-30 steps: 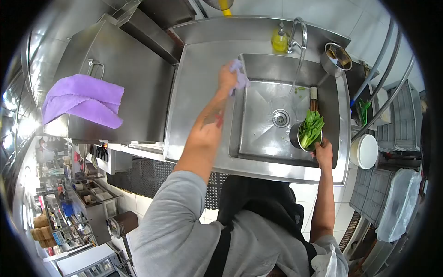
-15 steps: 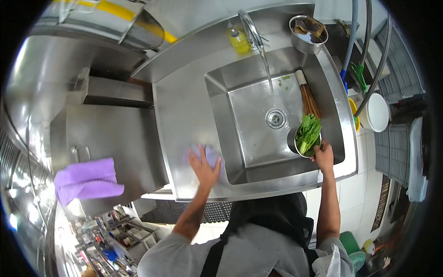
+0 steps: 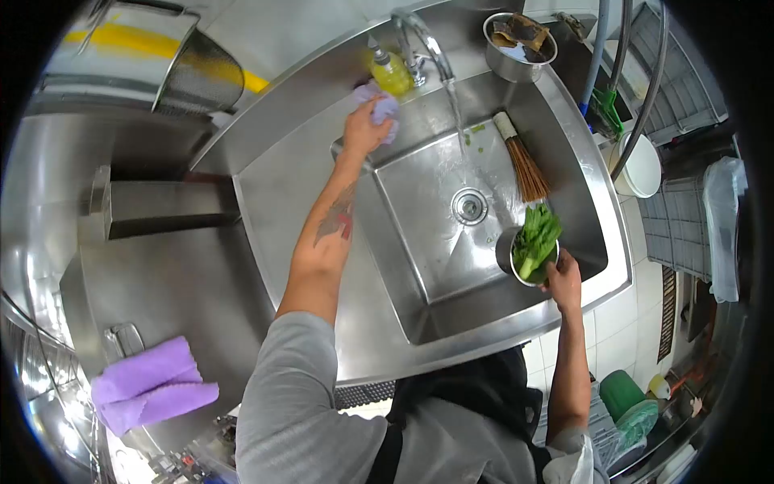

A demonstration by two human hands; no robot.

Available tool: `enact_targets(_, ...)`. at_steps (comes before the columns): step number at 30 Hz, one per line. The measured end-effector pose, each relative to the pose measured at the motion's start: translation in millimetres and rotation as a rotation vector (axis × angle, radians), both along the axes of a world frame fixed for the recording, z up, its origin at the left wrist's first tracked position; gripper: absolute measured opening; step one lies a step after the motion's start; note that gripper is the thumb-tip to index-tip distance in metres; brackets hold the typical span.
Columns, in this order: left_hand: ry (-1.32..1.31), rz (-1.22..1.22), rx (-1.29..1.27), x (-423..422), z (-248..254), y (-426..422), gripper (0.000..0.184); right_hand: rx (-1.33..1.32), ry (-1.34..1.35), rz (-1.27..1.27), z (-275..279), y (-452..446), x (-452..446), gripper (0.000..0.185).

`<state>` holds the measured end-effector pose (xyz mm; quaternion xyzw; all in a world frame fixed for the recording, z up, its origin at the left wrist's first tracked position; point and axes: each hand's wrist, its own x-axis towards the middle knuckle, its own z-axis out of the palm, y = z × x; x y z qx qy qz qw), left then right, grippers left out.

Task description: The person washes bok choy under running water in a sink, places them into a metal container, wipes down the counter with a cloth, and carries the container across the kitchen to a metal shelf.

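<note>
The left hand (image 3: 365,131) has its fingers curled over a bunched pale purple cloth (image 3: 389,133) at the far corner of the sink (image 3: 439,284). Just beyond it is a pump bottle (image 3: 391,74) of yellow liquid, with the faucet (image 3: 433,47) to its right, running water into the basin. The right hand (image 3: 564,281) grips the rim of a metal container (image 3: 505,250), held tilted over the near right part of the basin; leafy greens (image 3: 536,242) fill its mouth. Beyond this hand lies a bundled-stick brush (image 3: 526,171), and farther past it a metal pot (image 3: 518,71) holds brown pieces. Well to the left of both hands, a folded purple towel (image 3: 153,387) rests on a steel surface (image 3: 181,278).
</note>
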<state>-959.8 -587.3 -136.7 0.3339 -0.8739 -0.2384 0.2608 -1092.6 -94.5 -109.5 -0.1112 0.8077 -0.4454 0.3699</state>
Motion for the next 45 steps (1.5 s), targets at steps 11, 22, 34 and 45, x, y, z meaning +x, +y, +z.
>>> enact_targets(11, -0.005, 0.22, 0.839, 148, 7, 255, 0.043, -0.046, 0.402, 0.527, 59, -213, 40, 0.036)
enact_targets(22, 0.228, 0.271, 1.085, 201, 71, 339, 0.03, -0.215, 0.206, 0.534, 3, -478, 106, 0.03)
enact_targets(34, 0.552, 0.072, 0.942, 40, 15, 226, 0.039, 0.028, -0.773, 0.51, -28, -274, -29, 0.058)
enact_targets(45, 0.135, 0.021, 0.632, -46, -73, 182, 0.046, 0.061, 0.715, 1.118, 4, -252, -43, 0.023)
